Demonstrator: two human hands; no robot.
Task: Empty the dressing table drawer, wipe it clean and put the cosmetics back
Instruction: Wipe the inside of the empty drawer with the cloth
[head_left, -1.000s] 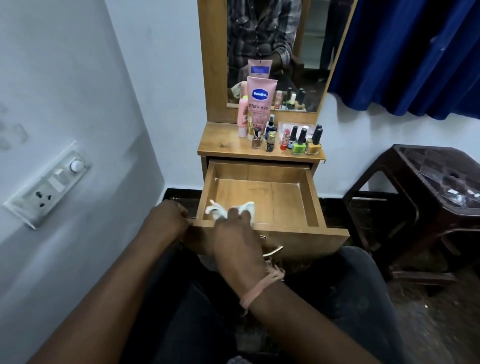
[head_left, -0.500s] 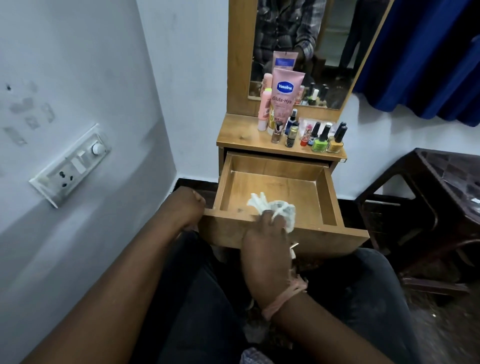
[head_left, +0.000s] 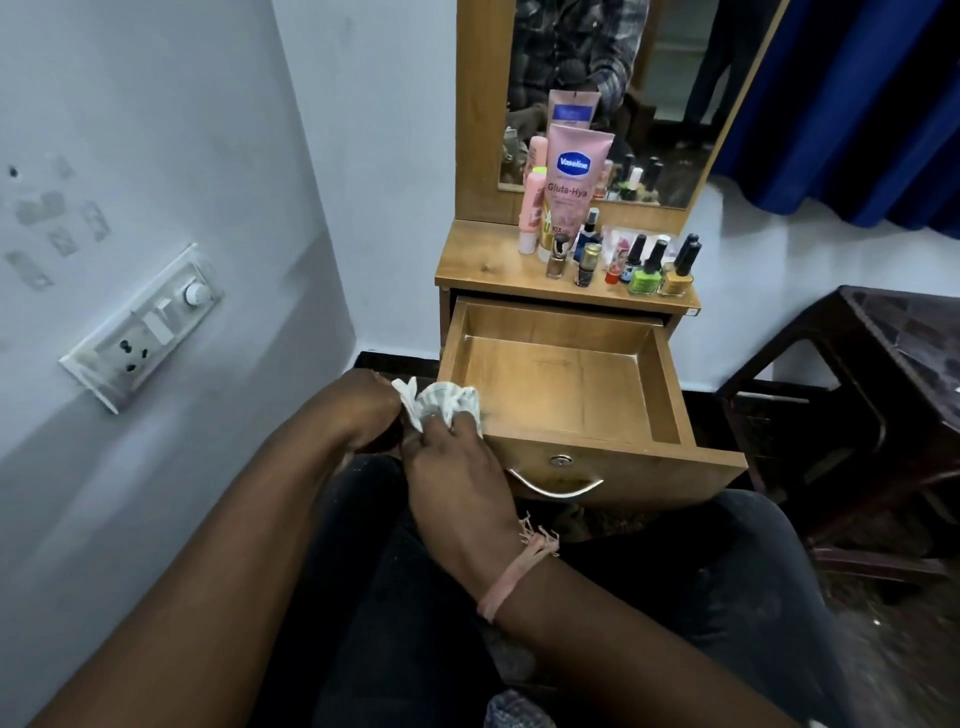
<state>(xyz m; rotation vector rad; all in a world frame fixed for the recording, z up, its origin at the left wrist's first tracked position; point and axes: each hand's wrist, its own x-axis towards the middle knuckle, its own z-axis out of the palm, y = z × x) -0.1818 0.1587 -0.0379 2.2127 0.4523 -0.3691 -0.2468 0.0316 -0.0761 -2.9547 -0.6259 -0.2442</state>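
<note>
Wooden and boxy, the drawer (head_left: 566, 387) stands pulled out from the dressing table (head_left: 488, 265), its long axis running left to right and its open front pointing toward the person. Its bare floor shows smooth light-brown grain; a curved metal handle (head_left: 556, 486) and a small round lock (head_left: 560, 460) sit on the front panel. At the near left corner, the right hand (head_left: 457, 462) grips a crumpled white cloth (head_left: 441, 402), fingers curled round it. The left hand (head_left: 371, 410) touches the cloth's left edge just outside the drawer's left side; whether it pinches the cloth cannot be told. On the tabletop at the far side, a pink Vaseline tube (head_left: 571, 182) stands upright, cap down, with small nail polish bottles (head_left: 647, 267) clustered to its right.
</note>
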